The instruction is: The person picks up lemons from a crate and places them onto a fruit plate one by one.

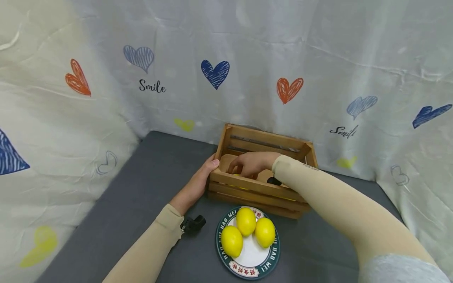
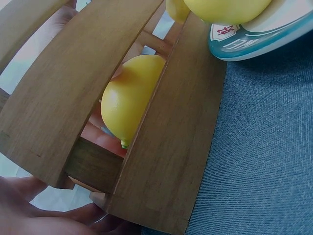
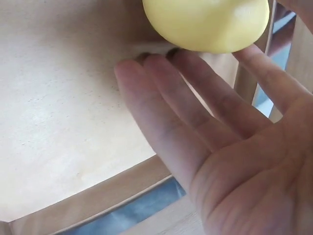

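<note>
Inside a slatted wooden crate [image 1: 255, 192], my right hand [image 1: 253, 163] reaches down and grips a lemon [image 3: 208, 22] between thumb and fingers. Through the gap in the front slats, the left wrist view shows this lemon [image 2: 132, 98] with fingers behind it. My left hand [image 1: 196, 182] holds the crate's left end, its thumb at the top corner. In front of the crate, three lemons [image 1: 245, 221] rest on a round plate [image 1: 220, 236] with a green lettered rim. More yellow shows between the slats toward the crate's right end.
The crate and plate stand on a dark grey tabletop [image 1: 155, 169]. Behind and beside it hangs a pale curtain [image 1: 247, 39] printed with hearts, close to the crate's back. Dark wrist-worn devices sit by the left wrist [image 1: 192, 224] and right wrist [image 1: 273, 181].
</note>
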A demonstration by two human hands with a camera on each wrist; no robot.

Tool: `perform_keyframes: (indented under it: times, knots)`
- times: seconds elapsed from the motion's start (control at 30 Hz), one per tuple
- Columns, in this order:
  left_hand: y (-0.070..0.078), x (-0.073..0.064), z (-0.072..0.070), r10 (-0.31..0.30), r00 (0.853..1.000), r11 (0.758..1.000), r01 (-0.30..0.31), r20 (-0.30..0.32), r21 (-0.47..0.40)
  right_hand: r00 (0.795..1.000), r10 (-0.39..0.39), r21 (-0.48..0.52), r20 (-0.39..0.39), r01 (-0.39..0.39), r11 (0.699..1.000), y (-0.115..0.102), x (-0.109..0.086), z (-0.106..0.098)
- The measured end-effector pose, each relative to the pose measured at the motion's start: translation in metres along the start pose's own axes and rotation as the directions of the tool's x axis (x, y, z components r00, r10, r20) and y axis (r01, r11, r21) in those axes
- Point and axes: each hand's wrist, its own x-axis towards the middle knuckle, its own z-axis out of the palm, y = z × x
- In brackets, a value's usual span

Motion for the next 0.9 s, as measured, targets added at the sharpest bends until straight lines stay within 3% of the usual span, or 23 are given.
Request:
perform_keyframes:
  times: [0.2, 0.57, 0.77, 0.9]
  knots:
    - [0.003, 0.0, -0.003, -0.008, 1.0, 0.999, 0.008, 0.007, 0.035, 1.0, 0.003, -0.05, -0.003, -0.003, 0.999, 0.0, 0.0, -0.001]
    - [-0.002, -0.003, -0.001, -0.025, 1.0, 0.999, 0.025, 0.01, 0.038, 1.0, 0.005, -0.052, 0.018, -0.004, 0.999, 0.002, -0.002, 0.005]
    - [-0.005, -0.003, 0.001, -0.015, 1.0, 1.0, 0.015, 0.007, 0.019, 0.999, 0.012, -0.098, -0.037, -0.016, 0.995, 0.005, -0.016, 0.001]
    - [-0.002, -0.002, -0.001, -0.001, 1.0, 1.0, 0.001, -0.01, 0.001, 0.992, -0.016, -0.128, -0.128, -0.001, 0.992, 0.006, -0.039, -0.011]
